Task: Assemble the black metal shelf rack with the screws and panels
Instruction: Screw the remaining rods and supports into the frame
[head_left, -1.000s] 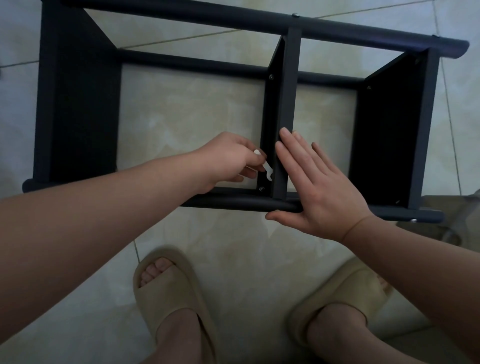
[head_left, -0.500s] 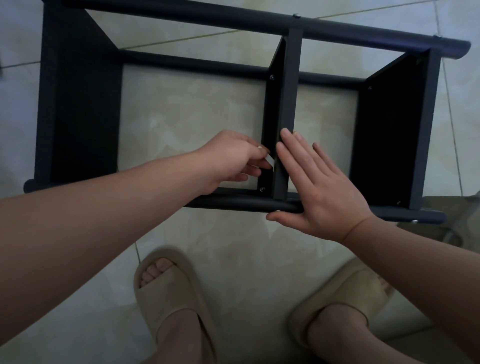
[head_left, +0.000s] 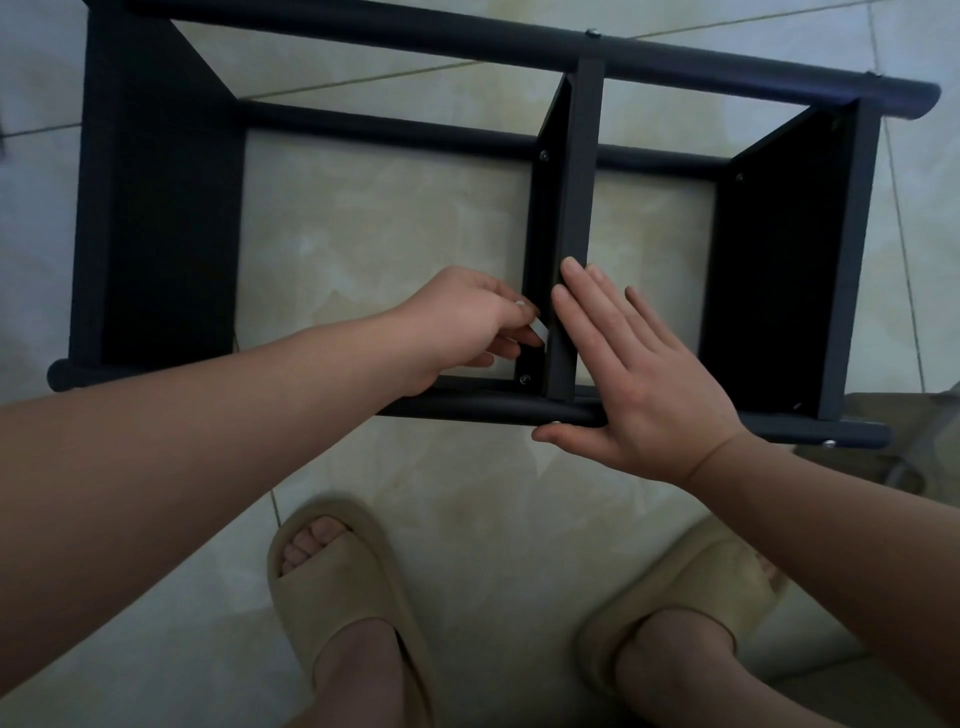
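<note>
The black metal shelf rack (head_left: 156, 208) lies on its side on the tiled floor, with three panels joined by round tubes. My left hand (head_left: 467, 322) pinches a small white wrench (head_left: 537, 328) against the lower end of the middle panel (head_left: 571, 218), just above a screw (head_left: 524, 379) near the front tube. My right hand (head_left: 634, 374) lies flat with straight fingers on the right face of that middle panel, and its thumb touches the front tube (head_left: 493, 408). More screws show on the far tube (head_left: 592, 32) and on the panels.
My two feet in beige slippers (head_left: 337, 587) stand on the floor tiles close to the rack's front tube. A crumpled clear bag (head_left: 904, 441) lies at the right edge beside the rack's end.
My left hand has turned the white wrench: its free end pointed down a second ago and now sits higher, tucked against the panel. My right hand has stayed in place.
</note>
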